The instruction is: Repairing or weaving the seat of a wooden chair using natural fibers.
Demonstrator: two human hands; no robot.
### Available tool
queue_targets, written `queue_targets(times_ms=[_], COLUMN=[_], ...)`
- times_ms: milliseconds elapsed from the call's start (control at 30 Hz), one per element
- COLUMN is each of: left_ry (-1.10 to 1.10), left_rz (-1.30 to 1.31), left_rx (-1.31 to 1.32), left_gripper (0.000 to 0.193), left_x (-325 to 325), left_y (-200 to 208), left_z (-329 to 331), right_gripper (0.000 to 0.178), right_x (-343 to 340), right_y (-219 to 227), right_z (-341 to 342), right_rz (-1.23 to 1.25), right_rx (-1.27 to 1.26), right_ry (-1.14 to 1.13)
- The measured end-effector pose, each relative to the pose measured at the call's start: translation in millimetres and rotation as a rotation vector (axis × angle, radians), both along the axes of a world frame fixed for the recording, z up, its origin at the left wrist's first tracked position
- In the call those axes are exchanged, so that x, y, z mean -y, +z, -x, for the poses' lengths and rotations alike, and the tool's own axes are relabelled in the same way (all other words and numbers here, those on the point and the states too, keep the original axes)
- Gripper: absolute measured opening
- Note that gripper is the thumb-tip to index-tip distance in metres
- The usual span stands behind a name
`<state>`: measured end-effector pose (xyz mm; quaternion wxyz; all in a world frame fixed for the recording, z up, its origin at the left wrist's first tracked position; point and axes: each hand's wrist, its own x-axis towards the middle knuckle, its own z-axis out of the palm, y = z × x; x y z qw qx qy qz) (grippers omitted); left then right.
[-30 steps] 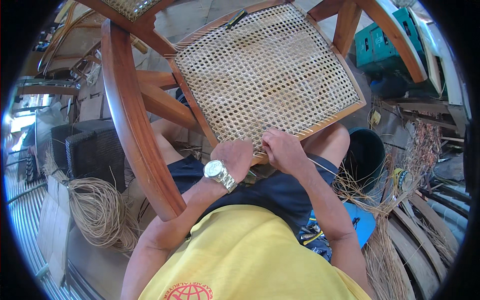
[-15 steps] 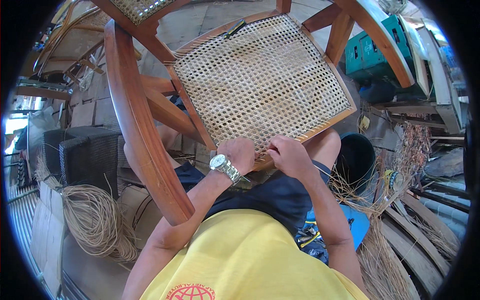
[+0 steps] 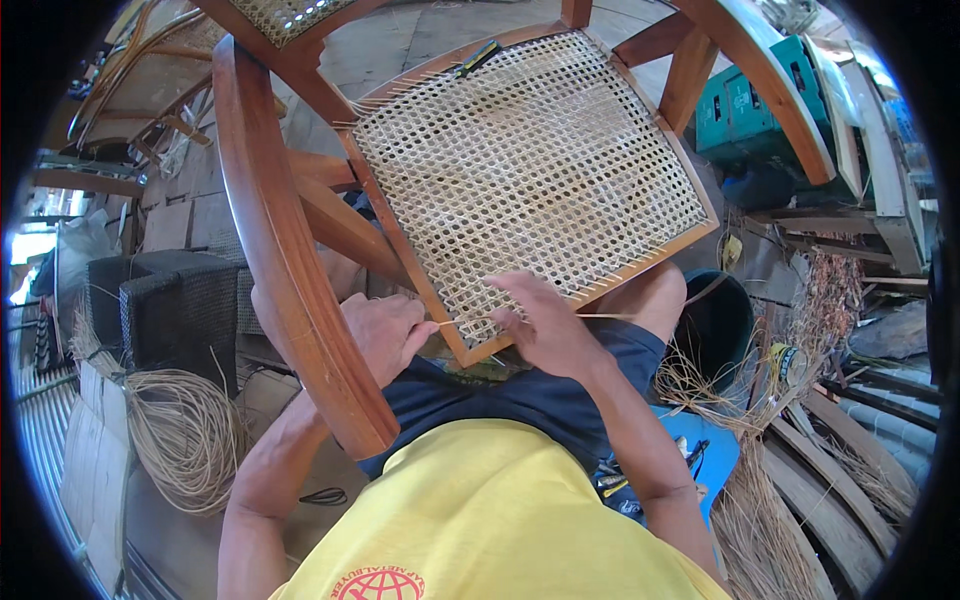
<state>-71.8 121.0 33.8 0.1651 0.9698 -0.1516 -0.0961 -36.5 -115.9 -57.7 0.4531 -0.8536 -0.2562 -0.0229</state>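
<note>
Left hand (image 3: 385, 335) and right hand (image 3: 540, 325) pinch one cane strand (image 3: 470, 320) taut at the seat (image 3: 530, 170) edge (thin, dry-looking); overpull may snap it.

Bright daylight, sharp focus, strong fisheye bending toward black corners.

left hand (image 3: 383, 335) + right hand (image 3: 545, 325) | pinching cane strand (image 3: 470, 320) | woven chair seat (image 3: 530, 170)

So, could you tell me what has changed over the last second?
The left hand has drawn left, away from the right hand, pulling a cane strand taut between them along the seat edge. The chair itself stayed on the lap.
</note>
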Motion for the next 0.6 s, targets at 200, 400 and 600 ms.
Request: queue_targets(times_ms=[200,400,600], left_ry=[0.121,0.136,0.065], left_rz=[0.229,0.166,-0.026], left_rx=[-0.066,-0.193,-0.325], left_gripper=[0.028,0.021,0.017], left_x=[17,52,71], left_y=[-25,-89,-85], left_z=[-2,-4,-15], right_gripper=[0.012,0.007,0.013], right_x=[8,32,26], right_y=[21,-8,-6], right_z=[-21,-17,-12], right_rz=[-0.078,0.262,0.332], right_rx=[-0.501,-0.246,-0.210], right_ry=[0.244,0.122,0.069])
